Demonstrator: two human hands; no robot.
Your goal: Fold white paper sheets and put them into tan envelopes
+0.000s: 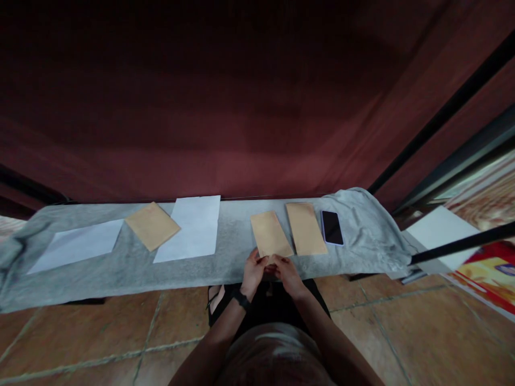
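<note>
My left hand (253, 272) and my right hand (287, 272) meet at the near edge of a brown paper envelope (271, 231). Fingers of both hands are closed on that edge, thumbs close together, while the rest of the envelope lies towards the far side of the cloth. Just right of it is a second brown envelope (306, 229), apart from my hands. A phone (332, 228) with a dark screen and a pale case lies farther right. What my fingertips do beneath the edge is hidden.
A grey cloth (237, 236) covers the narrow table. Left of my hands lie a white sheet (197, 225), another brown envelope (153, 226) and a second white sheet (78, 245). A dark red curtain (241, 107) hangs behind; a black pole (450, 107) slants at right.
</note>
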